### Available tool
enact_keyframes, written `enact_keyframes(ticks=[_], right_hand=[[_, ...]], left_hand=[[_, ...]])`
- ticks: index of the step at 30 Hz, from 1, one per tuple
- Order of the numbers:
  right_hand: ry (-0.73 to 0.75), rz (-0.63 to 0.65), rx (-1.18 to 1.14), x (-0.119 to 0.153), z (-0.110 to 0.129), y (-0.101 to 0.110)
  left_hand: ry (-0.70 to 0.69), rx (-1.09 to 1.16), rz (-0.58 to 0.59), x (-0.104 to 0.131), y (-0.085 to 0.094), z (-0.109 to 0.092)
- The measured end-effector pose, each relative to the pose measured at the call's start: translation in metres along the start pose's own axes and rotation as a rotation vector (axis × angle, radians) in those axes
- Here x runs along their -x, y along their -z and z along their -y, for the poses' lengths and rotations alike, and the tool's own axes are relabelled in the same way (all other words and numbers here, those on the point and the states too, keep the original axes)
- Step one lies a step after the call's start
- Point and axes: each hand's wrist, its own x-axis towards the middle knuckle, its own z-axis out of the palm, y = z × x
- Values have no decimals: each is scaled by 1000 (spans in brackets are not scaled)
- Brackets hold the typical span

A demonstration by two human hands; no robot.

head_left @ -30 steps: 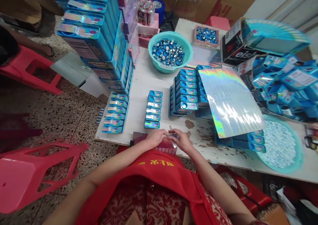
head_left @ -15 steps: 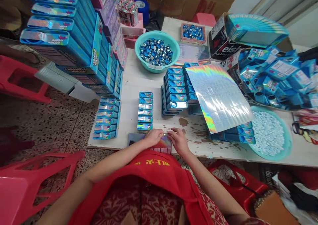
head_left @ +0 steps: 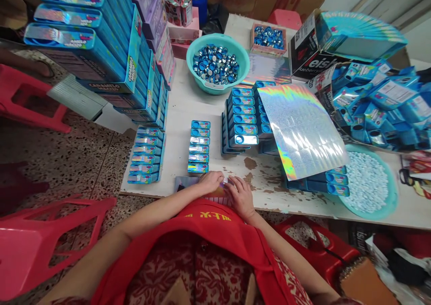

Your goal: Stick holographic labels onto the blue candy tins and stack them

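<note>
My left hand is closed at the table's front edge, its fingertips at a tiny pale, shiny piece too small to name. My right hand faces it, thumb and index finger drawn in at the same piece, the other fingers curved. Beneath both hands lies a shiny box with a pink striped side, partly covered by my left forearm. Just beyond my left hand stands a row of slim blue packs with printed labels.
Stacked blue packs stand beyond my right hand, beside a holographic sheet. A teal basin holds blue and silver caps; another teal basin holds white pellets. Tall stacks of blue boxes rise at left. Red stools flank the table.
The view has shifted slightly. My right hand has turned a little and lowered, its fingers closer to my left fingertips. Both hands stay together above the shiny box.
</note>
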Motion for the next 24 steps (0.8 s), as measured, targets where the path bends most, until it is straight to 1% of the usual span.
enact_keyframes(ticks=[2,5,6,8,10,12,13,15,16,17,18,19,21,24], right_hand=[[-76,-21,-92,-6,3,4],[-168,0,-269,-15,8,20],[-213,-1,-350,-18,9,27],[-363,-14,-544,-25,10,42],[-552,-42,-753,-33,10,54],[-696,-75,-935,-42,9,61],[-738,-90,-1006,-46,9,63],[-776,-110,-1105,-54,10,63],[-785,-116,-1133,-58,12,62],[-796,-126,-1152,-61,14,60],[-808,-134,-1168,-64,17,58],[-821,-143,-1181,-68,20,54],[-833,-161,-1182,-75,27,45],[-801,-205,-1122,-94,40,25]], left_hand=[[-8,-6,-6,0,-2,0],[12,-21,-20,-1,-5,1],[18,-16,-21,-1,-6,2],[3,44,-27,0,-7,3],[-48,200,-74,3,-7,4],[-120,482,-132,9,-4,3],[-148,663,-131,12,-2,1],[-170,1013,-66,20,4,-2],[-161,1131,-23,23,7,-4],[-139,1192,6,26,10,-6],[-109,1206,6,29,13,-7],[-74,1189,-19,32,17,-6],[7,1111,-100,36,25,-1],[74,970,-216,43,45,16]])
